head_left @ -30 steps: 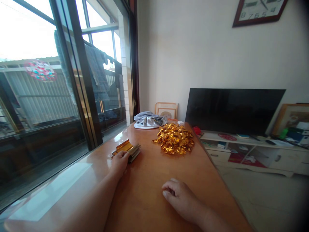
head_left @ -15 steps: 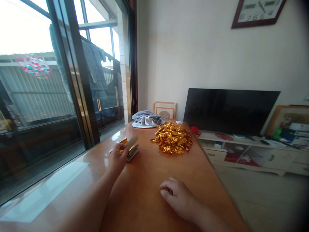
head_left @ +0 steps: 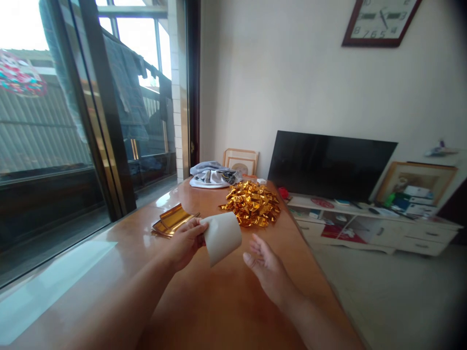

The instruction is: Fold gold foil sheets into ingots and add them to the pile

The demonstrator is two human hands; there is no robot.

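Observation:
My left hand (head_left: 189, 241) pinches the left edge of a sheet of paper (head_left: 223, 238), holding it above the table. The paper's pale side faces me, and it curls at its right end. Just to the right of it, my right hand (head_left: 265, 262) is open, thumb and fingers apart, not touching the sheet. Behind my left hand lies a small stack of gold foil paper (head_left: 174, 217), its top sheets curling up. Farther back, a heap of folded gold foil pieces (head_left: 251, 203) is piled on the table.
The glossy wooden table (head_left: 215, 301) runs away from me toward the wall. At its far end lies a bundle of grey cloth (head_left: 211, 176). A sliding glass door (head_left: 98, 146) stands on the left. A television (head_left: 328, 167) rests on a white cabinet (head_left: 412, 238) to the right.
My left hand has lifted a sheet off the stack and brought it right, toward me. My right hand has risen forward from the table and opened its fingers. The view has turned slightly right.

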